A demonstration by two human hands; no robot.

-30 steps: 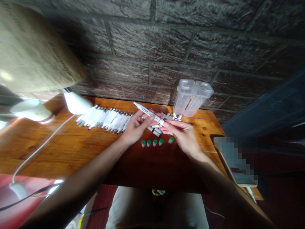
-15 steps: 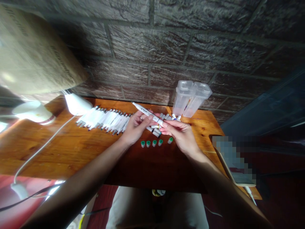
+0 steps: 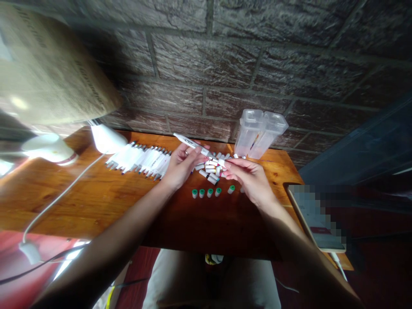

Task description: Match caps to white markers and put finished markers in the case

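My left hand [image 3: 180,165] grips a white marker [image 3: 189,143] that points up and to the left above the wooden table [image 3: 80,201]. My right hand [image 3: 246,176] pinches a small white cap [image 3: 221,163] just off the marker's near end. Under both hands lies a loose pile of markers and caps [image 3: 210,169]. A row of white markers [image 3: 141,159] lies side by side left of my left hand. Several green-topped caps [image 3: 207,192] stand in a line in front of my hands.
A clear plastic marker case [image 3: 259,133] stands against the brick wall at the back. A white lamp base [image 3: 107,137] and its cord [image 3: 58,199] are at the left. A tablet-like device [image 3: 317,221] lies at the table's right edge.
The marker and the cap have come apart: my left hand moved the marker up and left, while my right hand stays with the cap.
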